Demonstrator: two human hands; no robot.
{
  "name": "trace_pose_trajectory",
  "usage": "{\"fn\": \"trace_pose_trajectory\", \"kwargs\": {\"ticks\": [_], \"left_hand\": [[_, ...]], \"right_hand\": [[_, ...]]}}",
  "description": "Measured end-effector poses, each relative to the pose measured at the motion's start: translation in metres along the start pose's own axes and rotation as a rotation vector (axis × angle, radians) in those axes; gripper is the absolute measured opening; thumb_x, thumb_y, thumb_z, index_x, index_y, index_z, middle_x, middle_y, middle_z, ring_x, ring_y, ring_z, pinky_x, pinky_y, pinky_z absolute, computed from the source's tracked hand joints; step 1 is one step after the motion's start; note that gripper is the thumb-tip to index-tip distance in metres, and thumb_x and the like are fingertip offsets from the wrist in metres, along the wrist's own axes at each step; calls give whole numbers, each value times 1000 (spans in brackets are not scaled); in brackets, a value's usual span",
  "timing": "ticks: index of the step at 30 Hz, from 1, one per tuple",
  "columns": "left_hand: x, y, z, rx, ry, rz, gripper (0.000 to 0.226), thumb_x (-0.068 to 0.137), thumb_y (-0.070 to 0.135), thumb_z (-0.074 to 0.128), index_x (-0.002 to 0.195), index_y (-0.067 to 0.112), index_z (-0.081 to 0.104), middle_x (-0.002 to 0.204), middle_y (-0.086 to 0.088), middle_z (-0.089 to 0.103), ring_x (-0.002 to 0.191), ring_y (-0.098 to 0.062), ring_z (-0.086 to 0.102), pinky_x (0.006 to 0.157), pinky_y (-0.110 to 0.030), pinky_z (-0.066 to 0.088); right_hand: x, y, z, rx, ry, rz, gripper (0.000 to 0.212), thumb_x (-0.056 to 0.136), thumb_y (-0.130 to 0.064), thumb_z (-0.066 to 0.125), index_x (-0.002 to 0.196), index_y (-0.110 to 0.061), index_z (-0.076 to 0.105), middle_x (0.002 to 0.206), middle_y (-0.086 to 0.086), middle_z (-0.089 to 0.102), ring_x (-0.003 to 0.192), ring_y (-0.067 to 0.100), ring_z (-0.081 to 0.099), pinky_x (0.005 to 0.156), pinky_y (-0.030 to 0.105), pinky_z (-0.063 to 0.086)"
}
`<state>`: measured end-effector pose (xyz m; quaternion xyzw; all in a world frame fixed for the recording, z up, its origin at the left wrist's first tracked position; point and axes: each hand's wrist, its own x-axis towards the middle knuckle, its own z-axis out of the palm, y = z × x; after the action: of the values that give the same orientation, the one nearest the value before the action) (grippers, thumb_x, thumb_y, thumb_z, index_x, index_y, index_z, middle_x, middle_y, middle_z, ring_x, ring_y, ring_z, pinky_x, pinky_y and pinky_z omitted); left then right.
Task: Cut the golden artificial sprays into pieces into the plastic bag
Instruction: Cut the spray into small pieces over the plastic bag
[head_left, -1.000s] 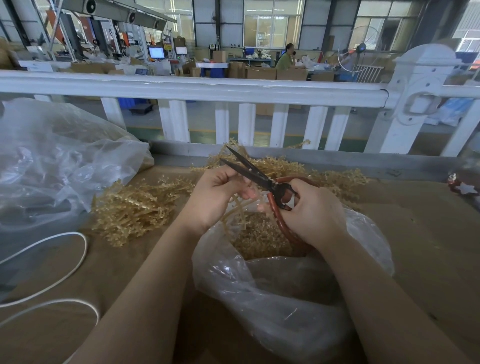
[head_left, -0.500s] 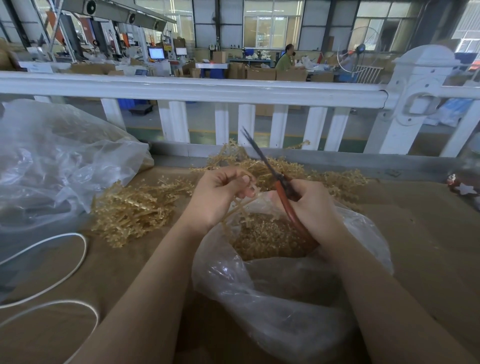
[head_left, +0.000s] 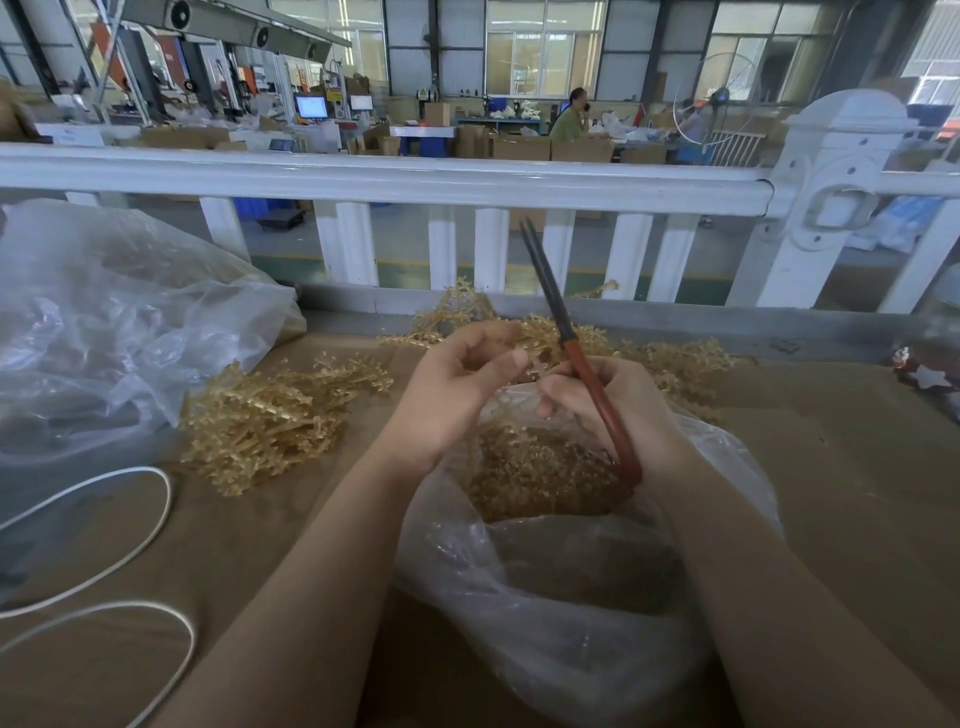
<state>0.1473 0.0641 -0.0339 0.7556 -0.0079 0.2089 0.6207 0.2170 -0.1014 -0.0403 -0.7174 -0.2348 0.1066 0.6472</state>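
Note:
My right hand (head_left: 623, 400) grips red-handled scissors (head_left: 582, 364), blades closed and pointing up and away toward the fence. My left hand (head_left: 457, 384) hovers beside it with curled fingers, pinching a small golden sprig at the fingertips. Both hands are above the open clear plastic bag (head_left: 561, 613), which holds a heap of cut golden pieces (head_left: 535, 473). A pile of uncut golden sprays (head_left: 270, 415) lies on the brown table to the left, and more golden sprays (head_left: 670, 358) lie behind the hands.
A large crumpled clear bag (head_left: 114, 322) fills the left side. White cable (head_left: 119, 525) loops lie at the near left. A white fence rail (head_left: 395, 179) runs along the table's far edge. A small star ornament (head_left: 930, 374) sits at far right.
The scissors' blades have closed and swung upright, from pointing left to pointing up and away. The stem held in my left hand is gone; only a small sprig is left at its fingertips.

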Motion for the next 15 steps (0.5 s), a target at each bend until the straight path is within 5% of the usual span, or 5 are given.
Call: {"fn": "trace_pose_trajectory", "kwargs": {"ticks": [5,9,12,15], "left_hand": [[4,-1,-13,-260,98,-229,91,59,52,78,136,13,52,118,1,67,106,-13,65,86,-25,48],[4,-3,-18,-377,11,-398,74,56,48,80,115,7,64,105,-6,69,101,-26,59,96,-39,48],[1,-1,-16,-247,-133,-454,82,56,58,76,121,9,64,111,-4,72,104,-23,63,89,-34,48],[-1,2,-12,-169,-266,-539,78,57,67,75,116,15,67,108,0,76,108,-19,63,101,-44,35]], "right_hand": [[1,2,-5,179,33,28,16,93,-16,69,93,-1,68,69,4,72,36,7,42,34,17,33],[3,6,-7,313,76,-29,16,94,-16,68,90,-1,67,69,5,70,38,8,37,36,19,31],[5,7,-7,405,103,-79,18,90,-22,70,87,-5,69,76,9,72,38,6,40,36,18,34],[6,8,-7,422,116,-120,18,94,-23,68,83,-8,71,75,7,72,38,5,42,37,17,35]]}}
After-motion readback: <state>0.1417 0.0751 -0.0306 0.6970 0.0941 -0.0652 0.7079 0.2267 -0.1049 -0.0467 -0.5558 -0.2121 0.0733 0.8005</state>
